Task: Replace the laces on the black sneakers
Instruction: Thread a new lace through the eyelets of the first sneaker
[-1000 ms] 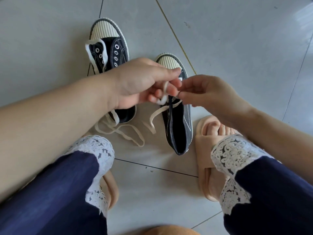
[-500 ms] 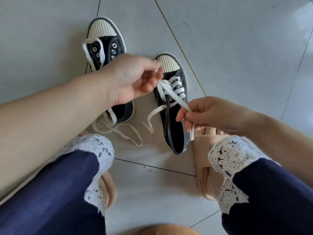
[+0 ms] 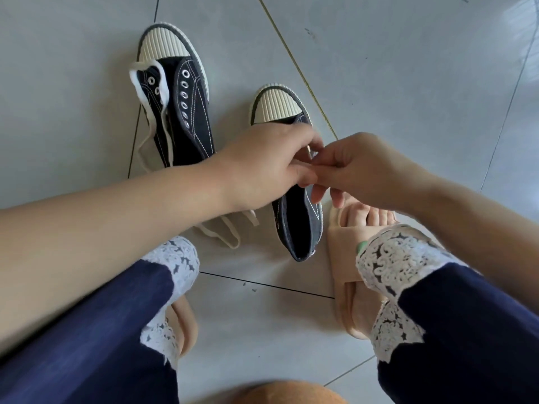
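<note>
Both left hand point(image 3: 271, 167) and right hand point(image 3: 364, 170) pinch over the sneaker point(image 3: 300, 223); grip contents hidden.

No text, brand, number or sign can be read anywhere in this view. The far sneaker point(image 3: 192, 118) at 11 o'clock shows only metal eyelets and white stitching on its black canvas. The near sneaker point(image 3: 294, 220) at the centre carries no legible mark on the parts that show.
</note>
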`<state>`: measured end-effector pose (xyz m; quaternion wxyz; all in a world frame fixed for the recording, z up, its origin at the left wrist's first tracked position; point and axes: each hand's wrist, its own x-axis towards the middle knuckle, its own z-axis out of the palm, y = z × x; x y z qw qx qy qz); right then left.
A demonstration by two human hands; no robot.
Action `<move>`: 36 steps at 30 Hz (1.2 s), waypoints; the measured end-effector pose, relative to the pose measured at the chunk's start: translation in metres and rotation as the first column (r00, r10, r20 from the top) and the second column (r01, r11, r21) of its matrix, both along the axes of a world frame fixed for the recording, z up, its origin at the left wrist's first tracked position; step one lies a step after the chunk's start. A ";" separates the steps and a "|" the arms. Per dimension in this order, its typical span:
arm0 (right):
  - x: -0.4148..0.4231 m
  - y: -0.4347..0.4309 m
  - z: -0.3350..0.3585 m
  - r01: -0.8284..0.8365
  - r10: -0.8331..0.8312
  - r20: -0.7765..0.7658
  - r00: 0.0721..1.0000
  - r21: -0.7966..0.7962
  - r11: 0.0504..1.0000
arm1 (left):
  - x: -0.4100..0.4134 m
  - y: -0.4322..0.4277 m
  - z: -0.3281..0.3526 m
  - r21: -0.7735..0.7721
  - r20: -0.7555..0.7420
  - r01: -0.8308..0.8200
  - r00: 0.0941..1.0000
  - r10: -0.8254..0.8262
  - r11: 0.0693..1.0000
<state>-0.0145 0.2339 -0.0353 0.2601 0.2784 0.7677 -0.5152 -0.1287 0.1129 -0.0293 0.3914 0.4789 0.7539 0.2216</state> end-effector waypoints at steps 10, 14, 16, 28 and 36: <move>0.006 -0.017 -0.019 0.027 -0.041 0.056 0.998 0.237 0.971 | 0.018 -0.018 -0.022 -0.100 0.186 -0.402 0.891 0.414 0.910; 0.010 -0.024 -0.024 0.197 -0.205 0.026 0.978 0.191 0.962 | 0.023 -0.018 -0.024 -0.053 0.138 -0.380 0.913 0.383 0.924; 0.013 -0.023 -0.025 0.251 -0.258 0.011 0.966 0.180 0.951 | 0.023 -0.018 -0.026 -0.028 0.086 -0.342 0.935 0.343 0.939; 0.022 -0.013 -0.039 0.568 -0.548 0.153 0.823 -0.167 0.806 | 0.028 -0.012 -0.040 0.013 -0.157 -0.181 0.971 0.181 0.983; 0.023 -0.013 -0.038 0.558 -0.543 0.131 0.830 -0.206 0.804 | 0.027 -0.007 -0.041 -0.044 -0.194 -0.144 0.972 0.133 0.989</move>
